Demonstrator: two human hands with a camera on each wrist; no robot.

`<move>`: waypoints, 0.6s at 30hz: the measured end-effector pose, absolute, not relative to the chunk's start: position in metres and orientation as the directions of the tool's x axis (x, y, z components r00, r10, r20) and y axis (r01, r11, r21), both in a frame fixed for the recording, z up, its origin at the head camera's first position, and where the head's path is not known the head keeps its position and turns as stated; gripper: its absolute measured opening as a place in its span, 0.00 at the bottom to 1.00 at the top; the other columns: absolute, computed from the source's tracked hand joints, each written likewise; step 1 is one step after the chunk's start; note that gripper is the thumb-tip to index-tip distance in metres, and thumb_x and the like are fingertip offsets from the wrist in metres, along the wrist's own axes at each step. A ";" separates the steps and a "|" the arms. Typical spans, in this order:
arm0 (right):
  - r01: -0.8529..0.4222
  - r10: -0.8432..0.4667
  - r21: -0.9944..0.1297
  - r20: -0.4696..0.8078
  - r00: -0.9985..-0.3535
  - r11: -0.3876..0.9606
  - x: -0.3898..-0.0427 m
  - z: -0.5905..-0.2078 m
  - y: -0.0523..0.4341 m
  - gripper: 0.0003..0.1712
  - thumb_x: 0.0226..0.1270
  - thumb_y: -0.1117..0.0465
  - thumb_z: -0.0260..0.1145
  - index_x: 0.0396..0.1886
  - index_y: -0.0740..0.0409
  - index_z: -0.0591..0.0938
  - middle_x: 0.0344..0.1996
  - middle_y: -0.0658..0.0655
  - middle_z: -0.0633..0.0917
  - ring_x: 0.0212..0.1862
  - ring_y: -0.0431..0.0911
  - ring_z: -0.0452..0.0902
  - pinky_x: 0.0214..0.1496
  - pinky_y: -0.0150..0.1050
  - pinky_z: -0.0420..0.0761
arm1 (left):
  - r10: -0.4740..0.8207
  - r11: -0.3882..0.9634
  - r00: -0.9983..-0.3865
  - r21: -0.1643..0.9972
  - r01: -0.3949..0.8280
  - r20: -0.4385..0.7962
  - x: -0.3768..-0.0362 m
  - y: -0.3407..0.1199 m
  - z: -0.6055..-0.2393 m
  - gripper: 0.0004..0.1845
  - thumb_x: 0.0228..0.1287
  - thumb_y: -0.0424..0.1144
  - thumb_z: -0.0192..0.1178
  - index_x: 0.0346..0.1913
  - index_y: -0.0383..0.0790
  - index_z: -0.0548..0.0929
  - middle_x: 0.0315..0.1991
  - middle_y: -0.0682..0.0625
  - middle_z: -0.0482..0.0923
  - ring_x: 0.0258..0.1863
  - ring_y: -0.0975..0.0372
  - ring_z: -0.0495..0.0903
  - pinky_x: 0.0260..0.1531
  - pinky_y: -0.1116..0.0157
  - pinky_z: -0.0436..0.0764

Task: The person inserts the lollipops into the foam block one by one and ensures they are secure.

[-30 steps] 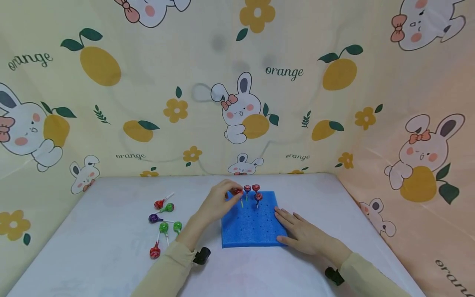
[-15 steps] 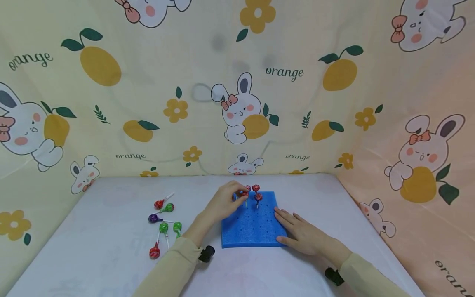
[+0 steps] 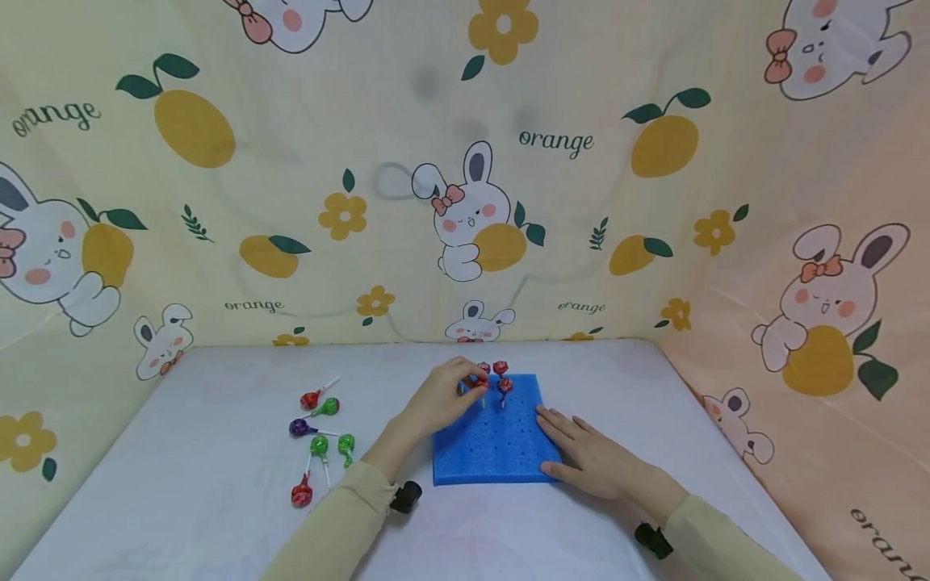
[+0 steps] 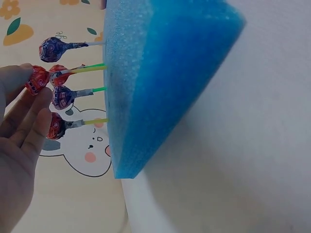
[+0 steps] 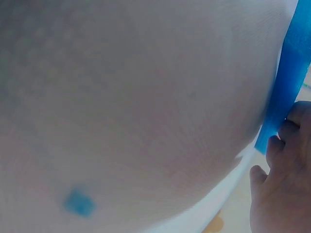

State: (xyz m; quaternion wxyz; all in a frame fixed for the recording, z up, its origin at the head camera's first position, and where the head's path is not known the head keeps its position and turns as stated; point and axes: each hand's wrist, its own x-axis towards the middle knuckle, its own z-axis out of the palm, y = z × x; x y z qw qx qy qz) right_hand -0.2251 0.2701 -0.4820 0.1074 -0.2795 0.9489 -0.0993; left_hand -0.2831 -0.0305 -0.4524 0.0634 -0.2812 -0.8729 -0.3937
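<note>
1. Step in hand, as I judge it: seating a lollipop in the blue foam block (image 3: 490,440). The left hand (image 3: 441,395) is at the block's far left corner, fingertips pinched on the red lollipop (image 3: 475,383).
2. Grip, left: in the left wrist view the fingers (image 4: 29,121) close lightly round the red candy head (image 4: 35,81), not a full fist. Its green stick already meets the foam face, so it looks partly in; depth cannot be told.
3. Grip, right: the right hand (image 3: 588,460) lies flat, fingers straight, on the block's right edge, holding nothing and pressing it down. The right wrist view shows fingertips (image 5: 286,128) touching the blue edge.
4. Already standing in the block, far row: a few other lollipops (image 3: 503,379) just beside the held one; the left wrist view shows three more sticks (image 4: 92,90) in the foam.
5. Loose lollipops (image 3: 320,424) lie on the white table (image 3: 182,484), well left of the block: red, green, purple.
6. Next move, judged: push the stick straight down till it stands alone, then let go without tipping neighbours; right hand should keep the block pinned.
7. After that the left hand would need to reach leftward of the block for a loose one.
</note>
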 end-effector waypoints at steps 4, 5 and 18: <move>-0.508 -0.551 -0.251 -0.146 -0.822 0.824 -0.225 -0.483 0.270 0.52 0.75 0.27 0.49 0.85 0.56 0.54 0.84 0.56 0.51 0.83 0.57 0.47 0.81 0.63 0.50 | 0.449 0.545 -0.837 0.646 0.535 0.314 -0.283 -0.029 -0.453 0.12 0.74 0.37 0.65 0.56 0.41 0.86 0.51 0.50 0.82 0.47 0.60 0.83 0.47 0.68 0.85; -0.508 -0.551 -0.253 -0.145 -0.822 0.823 -0.225 -0.483 0.270 0.52 0.75 0.27 0.50 0.84 0.56 0.54 0.84 0.56 0.51 0.83 0.57 0.47 0.81 0.63 0.50 | 0.452 0.547 -0.836 0.644 0.535 0.310 -0.283 -0.029 -0.454 0.13 0.74 0.38 0.65 0.57 0.40 0.86 0.51 0.50 0.82 0.47 0.60 0.83 0.48 0.67 0.85; -0.513 -0.556 -0.253 -0.142 -0.819 0.820 -0.225 -0.483 0.270 0.52 0.76 0.28 0.50 0.85 0.56 0.54 0.84 0.57 0.51 0.83 0.57 0.47 0.81 0.63 0.51 | 0.446 0.571 -0.852 0.647 0.506 0.273 -0.286 -0.025 -0.458 0.12 0.74 0.40 0.65 0.56 0.44 0.87 0.49 0.52 0.85 0.47 0.63 0.83 0.47 0.69 0.84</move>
